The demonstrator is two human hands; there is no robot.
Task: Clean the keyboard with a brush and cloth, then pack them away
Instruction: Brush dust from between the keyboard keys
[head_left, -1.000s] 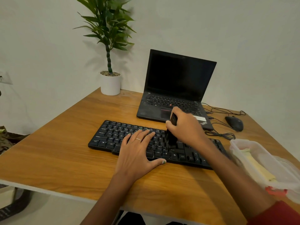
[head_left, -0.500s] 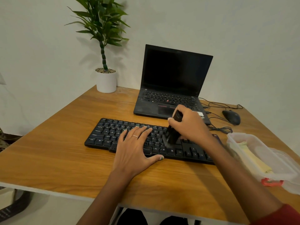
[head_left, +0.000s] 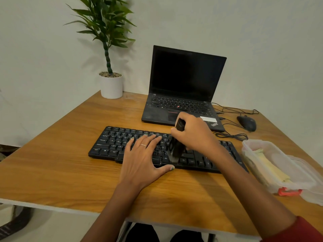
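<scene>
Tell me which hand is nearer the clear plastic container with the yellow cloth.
Right. The right hand grips the brush over the keyboard's middle, on the side toward the container. The left hand rests flat on the keys, farther from it.

Bare table (head_left: 52,163) lies open left of the keyboard (head_left: 111,145) and along the near edge. Behind the keyboard, the open laptop (head_left: 185,81) blocks the rear centre; a potted plant (head_left: 111,86) stands at the back left corner. To the right, a clear container (head_left: 272,165), loose cables (head_left: 232,136) and a mouse (head_left: 246,123) crowd the surface; gaps there appear narrow.
</scene>
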